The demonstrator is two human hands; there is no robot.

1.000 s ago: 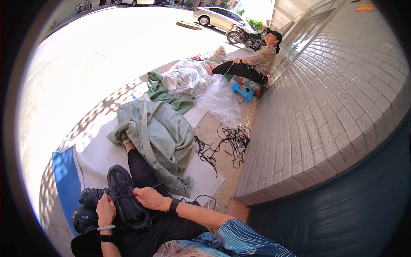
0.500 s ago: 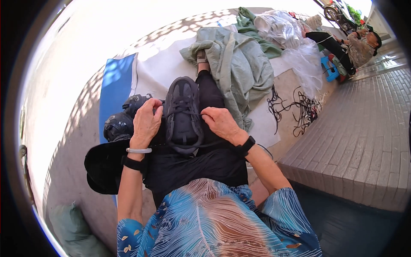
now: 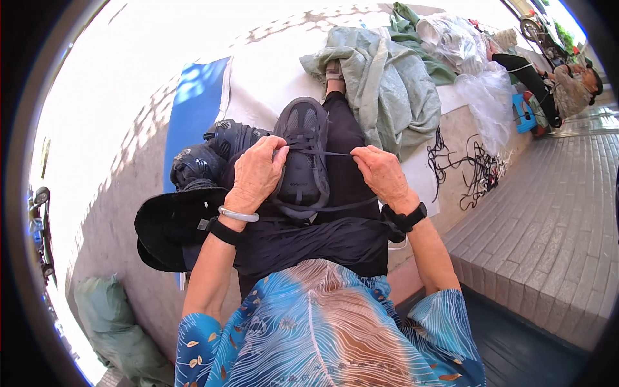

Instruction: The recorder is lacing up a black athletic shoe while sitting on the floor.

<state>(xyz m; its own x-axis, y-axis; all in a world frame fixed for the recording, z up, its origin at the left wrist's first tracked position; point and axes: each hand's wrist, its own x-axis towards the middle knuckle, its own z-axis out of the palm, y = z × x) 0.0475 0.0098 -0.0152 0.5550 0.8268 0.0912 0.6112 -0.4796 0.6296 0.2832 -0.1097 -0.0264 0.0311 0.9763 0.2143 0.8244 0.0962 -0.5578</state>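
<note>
A black sneaker (image 3: 300, 177) lies on my lap, sole down, with its toe away from me. Its black shoelace (image 3: 336, 153) stretches taut from the upper eyelets toward the right. My right hand (image 3: 385, 177) pinches the lace between thumb and fingers, clear of the shoe's right side. At the shoe's left edge, beside the eyelets, my left hand (image 3: 259, 173) is closed in a pinch on the lace; the fingers partly hide the grip. Crossing rows of lace show over the tongue.
More black shoes (image 3: 197, 166) and a black cap-like item (image 3: 174, 232) lie left. Loose black laces (image 3: 477, 171) sit on the ground right, near a tiled ledge (image 3: 535, 219). Ahead are green cloth (image 3: 403, 97) and clear plastic (image 3: 487, 97). Another person (image 3: 570, 87) sits far right.
My right hand has moved right, drawing the shoelace out longer and tighter. My left hand has come in against the shoe's left edge. The whole view has shifted slightly.
</note>
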